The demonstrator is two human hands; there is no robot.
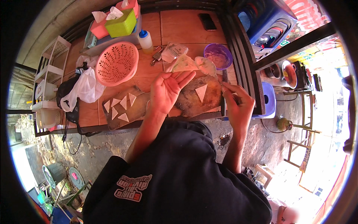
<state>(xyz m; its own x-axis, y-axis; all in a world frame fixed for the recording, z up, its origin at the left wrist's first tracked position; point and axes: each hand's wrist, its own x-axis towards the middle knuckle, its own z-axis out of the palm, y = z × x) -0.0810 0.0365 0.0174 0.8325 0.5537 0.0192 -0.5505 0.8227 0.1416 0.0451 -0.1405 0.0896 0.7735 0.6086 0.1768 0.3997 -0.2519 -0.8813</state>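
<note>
My left hand [166, 91] is palm up with its fingers stretched out, in front of a clear plastic bag [183, 64] with pale, green-flecked contents. Nothing shows on its palm. My right hand [238, 100] is closed on the handle of a large spoon [206, 66], whose bowl lies beside the bag. Below the spoon, one pale triangular piece [201, 92] rests on a worn wooden board [186, 98]. Several similar pale triangles [115, 102] lie on another board [138, 108] to the left. A dark knife handle [223, 107] shows near my right wrist.
A purple bowl [228, 56] with a pinkish mixture stands back right. Behind my left hand are a pink basket [130, 71], a blue-capped bottle [146, 42] and a small packet [175, 51]. Tissue boxes [121, 25] and a phone [207, 21] lie farther back; a white plastic bag [84, 87] is left.
</note>
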